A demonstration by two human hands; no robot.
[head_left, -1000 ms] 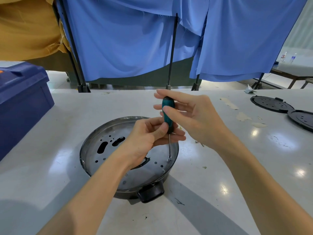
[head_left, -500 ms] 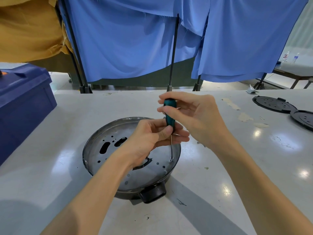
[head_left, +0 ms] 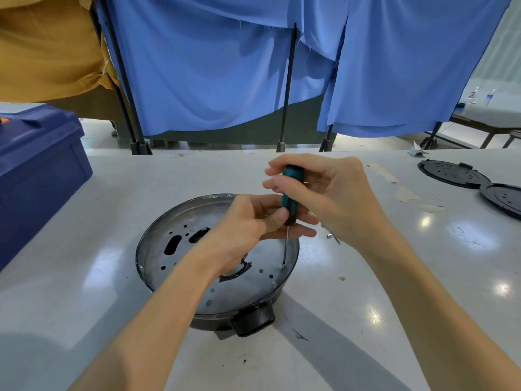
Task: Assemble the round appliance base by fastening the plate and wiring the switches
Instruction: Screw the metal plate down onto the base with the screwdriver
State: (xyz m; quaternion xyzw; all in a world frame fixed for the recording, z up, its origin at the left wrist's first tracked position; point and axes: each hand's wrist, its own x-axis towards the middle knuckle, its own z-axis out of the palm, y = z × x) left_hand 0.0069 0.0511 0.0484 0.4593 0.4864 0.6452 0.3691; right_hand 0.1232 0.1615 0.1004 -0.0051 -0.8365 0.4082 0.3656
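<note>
- At the left edge I see a blue crate (head_left: 36, 170) on the white table (head_left: 423, 277).
- Lower centre, the round appliance base (head_left: 153, 246) sits on the table. Its perforated metal plate (head_left: 180, 266) lies inside.
- The left hand (head_left: 248, 230), at centre, pinches the lower end of the screwdriver (head_left: 291, 193) handle between thumb and fingers.
- The screwdriver stands nearly upright, with its tip on a screw (head_left: 283, 265) near the plate's right rim.
- The right hand (head_left: 332, 198), right of centre, curls round the top of the handle.
- Two black discs (head_left: 451, 174) lie at the right edge, well apart from the base.
</note>
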